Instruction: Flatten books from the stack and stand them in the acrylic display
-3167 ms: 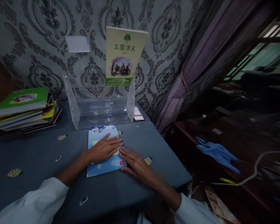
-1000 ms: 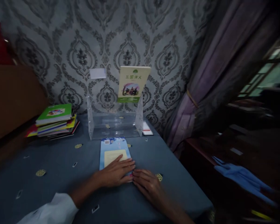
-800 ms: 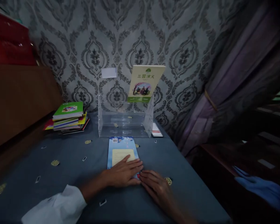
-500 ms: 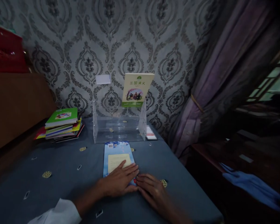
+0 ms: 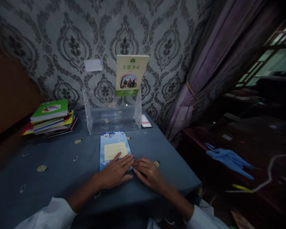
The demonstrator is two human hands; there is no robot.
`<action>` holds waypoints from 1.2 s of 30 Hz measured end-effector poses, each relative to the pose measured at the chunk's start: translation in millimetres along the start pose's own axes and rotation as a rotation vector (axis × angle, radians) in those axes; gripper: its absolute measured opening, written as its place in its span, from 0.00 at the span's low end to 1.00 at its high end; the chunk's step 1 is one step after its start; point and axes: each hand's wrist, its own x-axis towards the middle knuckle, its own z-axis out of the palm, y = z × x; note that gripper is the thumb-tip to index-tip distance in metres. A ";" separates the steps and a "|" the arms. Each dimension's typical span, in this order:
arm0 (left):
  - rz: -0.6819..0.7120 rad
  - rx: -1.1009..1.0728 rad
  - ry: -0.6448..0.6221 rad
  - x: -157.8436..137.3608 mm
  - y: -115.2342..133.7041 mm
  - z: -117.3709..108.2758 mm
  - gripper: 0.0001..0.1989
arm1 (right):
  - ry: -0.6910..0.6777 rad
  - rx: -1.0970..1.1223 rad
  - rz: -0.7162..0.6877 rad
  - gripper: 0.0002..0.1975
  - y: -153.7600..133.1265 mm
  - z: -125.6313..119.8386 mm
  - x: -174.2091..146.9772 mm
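Note:
A light-blue book (image 5: 116, 138) with a pale yellow panel lies flat on the table, its barcode at the far edge. My left hand (image 5: 115, 171) rests palm down across its lower part, fingers stretched out and touching the cover. At the book's lower right corner, my right hand (image 5: 147, 173) has its fingers and thumb closed together on the edge. Both hands nearly meet there, and they hide the near edge of the book. Behind the book stands a clear acrylic rack (image 5: 112, 125). A cream and green book (image 5: 131, 76) leans upright in its back tier.
A stack of books (image 5: 51, 119), green one on top, sits at the table's left. A white card (image 5: 93, 65) is at the rack's upper left. The patterned wall (image 5: 73, 41) rises behind. Right of the table are a tied curtain (image 5: 181, 105) and a blue glove-like item (image 5: 228, 159).
The view has tilted down and turned right, so the table's near edge and my right sleeve now show. Both hands stay at about the same places on the book.

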 end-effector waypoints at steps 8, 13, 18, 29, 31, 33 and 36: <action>-0.044 0.117 0.047 -9.7 12.0 12.3 0.38 | -0.024 0.007 0.003 0.07 0.6 -1.5 0.2; -0.069 0.137 0.056 -18.2 17.0 11.4 0.39 | -0.035 0.012 0.012 0.08 -0.3 -2.7 1.5; -0.087 0.130 0.044 -29.7 18.8 8.2 0.40 | -0.023 0.027 0.015 0.08 -0.2 -2.3 1.5; -0.175 0.101 0.064 -70.9 10.5 4.2 0.39 | -0.030 0.039 0.023 0.08 -3.2 -4.2 5.9; -0.191 0.080 0.066 -77.6 8.8 2.6 0.39 | -0.032 0.041 0.021 0.08 -3.4 -4.4 5.9; -0.198 0.055 0.062 -82.3 7.6 0.6 0.39 | -0.032 0.043 0.017 0.07 -3.6 -4.6 6.0; -0.199 0.022 0.050 -85.0 5.7 -2.2 0.38 | -0.036 0.050 0.016 0.07 -4.2 -5.3 6.6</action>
